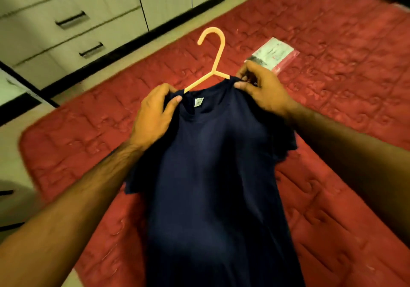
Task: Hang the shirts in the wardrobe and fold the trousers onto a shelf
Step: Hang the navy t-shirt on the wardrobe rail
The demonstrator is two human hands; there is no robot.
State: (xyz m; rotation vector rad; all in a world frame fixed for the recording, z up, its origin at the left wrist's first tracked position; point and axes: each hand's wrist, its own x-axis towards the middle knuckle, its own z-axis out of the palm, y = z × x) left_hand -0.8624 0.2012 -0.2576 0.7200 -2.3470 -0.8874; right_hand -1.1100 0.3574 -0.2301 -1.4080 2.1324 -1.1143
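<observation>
Fingers of the left hand [153, 113] and right hand [261, 89] pinch a navy shirt's [213, 176] shoulders over the red bedspread [332, 31]; loosely seated, it could slip off the hanger [213, 51].

A shirt [213, 164] is held above a quilted bedcover [332, 31], with a hanger [216, 51] lodged in its neck opening — the hook is seen beyond the collar. The left hand [153, 113] is placed at the collar's left side, the right hand [261, 89] at its right. A flat packet [275, 55] lies on the bedcover just behind the right hand. A drawer unit [66, 20] stands to the far left — beyond the bedcover's edge.
</observation>
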